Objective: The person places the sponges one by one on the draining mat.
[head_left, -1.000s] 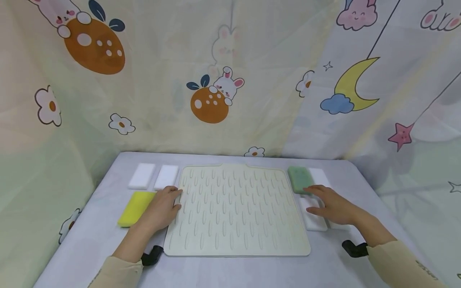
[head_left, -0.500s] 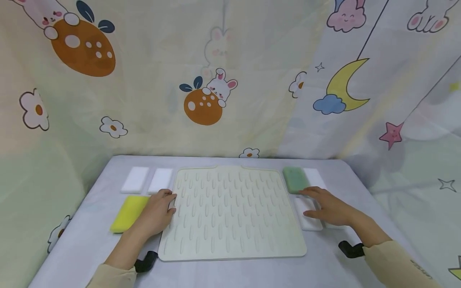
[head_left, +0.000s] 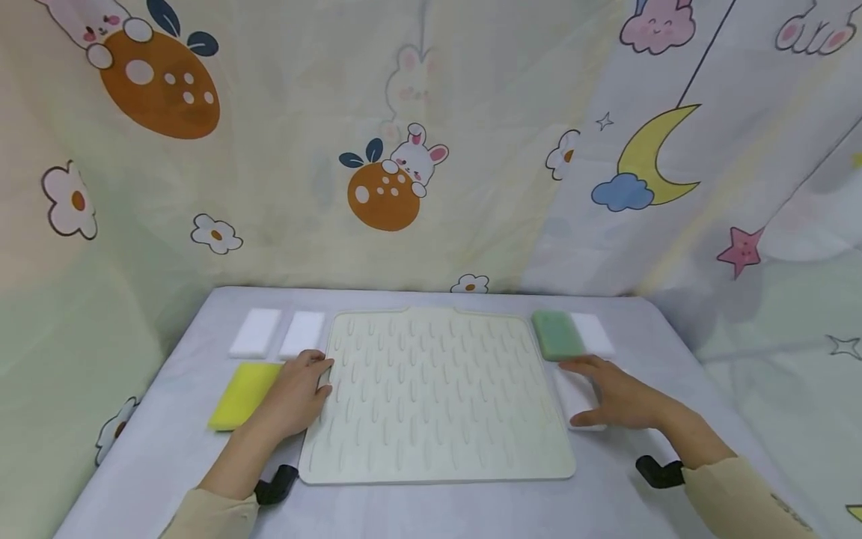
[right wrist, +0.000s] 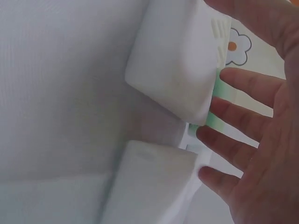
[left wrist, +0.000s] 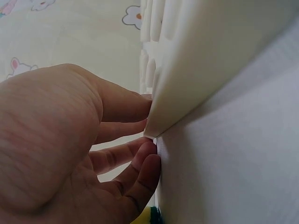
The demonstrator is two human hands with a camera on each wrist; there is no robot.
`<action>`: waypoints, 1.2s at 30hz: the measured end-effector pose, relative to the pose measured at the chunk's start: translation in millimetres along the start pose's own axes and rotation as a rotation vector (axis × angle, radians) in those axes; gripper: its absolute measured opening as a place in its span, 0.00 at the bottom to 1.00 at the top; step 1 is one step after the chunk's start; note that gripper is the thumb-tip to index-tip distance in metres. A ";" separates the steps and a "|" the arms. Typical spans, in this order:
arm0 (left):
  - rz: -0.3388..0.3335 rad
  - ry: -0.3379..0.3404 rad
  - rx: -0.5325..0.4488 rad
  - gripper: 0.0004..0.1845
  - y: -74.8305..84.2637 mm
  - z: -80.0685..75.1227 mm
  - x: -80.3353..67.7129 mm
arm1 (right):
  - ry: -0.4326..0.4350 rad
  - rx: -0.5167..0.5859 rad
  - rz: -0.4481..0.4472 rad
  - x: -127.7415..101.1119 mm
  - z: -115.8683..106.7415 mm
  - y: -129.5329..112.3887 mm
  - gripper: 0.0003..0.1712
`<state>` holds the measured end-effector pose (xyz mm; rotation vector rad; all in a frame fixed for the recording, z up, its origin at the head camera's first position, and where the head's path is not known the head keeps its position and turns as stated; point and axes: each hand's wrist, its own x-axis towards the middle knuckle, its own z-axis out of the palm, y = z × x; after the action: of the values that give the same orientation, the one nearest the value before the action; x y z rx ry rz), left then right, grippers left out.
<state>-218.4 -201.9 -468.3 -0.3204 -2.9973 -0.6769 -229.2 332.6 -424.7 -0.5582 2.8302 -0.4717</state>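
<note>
We have the ribbed cream silicone mat (head_left: 438, 393) lying flat on the counter (head_left: 431, 509) between our hands; it looks limp and light, best lifted by its edges. Our left hand (head_left: 296, 393) rests spread at its left edge. Our right hand (head_left: 622, 397) lies spread over a soft white sponge (head_left: 572, 393), likely feather-light and squashy.

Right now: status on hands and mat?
Left hand open, fingers at ribbed mat left edge. Right hand open over white sponge. Nothing obstructing.
</note>
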 end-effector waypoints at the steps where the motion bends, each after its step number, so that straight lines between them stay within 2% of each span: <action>1: 0.004 -0.001 0.001 0.25 0.8 0.2 1.3 | -0.001 -0.009 -0.005 -0.8 -0.2 0.2 0.59; 5: 0.012 -0.012 0.000 0.25 3.4 2.3 7.1 | -0.003 -0.022 -0.014 -4.9 -0.8 1.0 0.62; 15: 0.031 -0.028 -0.003 0.25 10.6 1.3 13.6 | -0.032 -0.004 0.047 -15.0 -0.1 -0.1 0.65; 23: 0.011 -0.026 -0.005 0.25 7.0 1.4 8.4 | -0.007 -0.037 0.003 -9.5 -0.1 1.1 0.64; 36: -0.008 0.007 0.000 0.25 -0.7 1.0 0.6 | 0.037 -0.024 -0.076 9.7 -6.5 -13.3 0.60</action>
<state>-219.2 -202.0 -469.4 -0.3055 -2.9938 -0.6781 -235.4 318.8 -415.5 -0.6698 2.8615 -0.4673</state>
